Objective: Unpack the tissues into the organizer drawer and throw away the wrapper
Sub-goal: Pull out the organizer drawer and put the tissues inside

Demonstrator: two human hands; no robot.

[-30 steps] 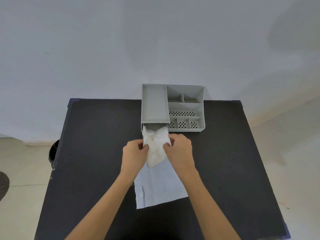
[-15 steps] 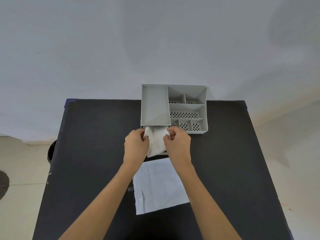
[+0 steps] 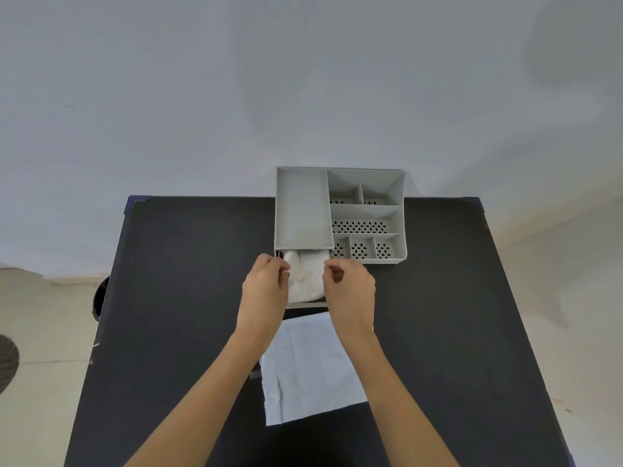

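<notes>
The grey organizer (image 3: 367, 210) stands at the table's far edge, its drawer (image 3: 308, 304) pulled out toward me under the left compartment. A stack of white tissues (image 3: 305, 281) lies in the drawer. My left hand (image 3: 266, 294) pinches the stack's left edge, and my right hand (image 3: 350, 293) has curled fingers at its right edge. The flat, pale wrapper (image 3: 310, 369) lies on the table just in front of the drawer, between my forearms.
The black table (image 3: 188, 281) backs onto a white wall. A dark round bin (image 3: 100, 298) stands on the floor past the table's left edge. A dark round mat (image 3: 6, 362) lies on the floor at far left.
Both hands carried the tissues forward, off the wrapper, and lowered them into the open drawer. The wrapper stayed flat on the table.
</notes>
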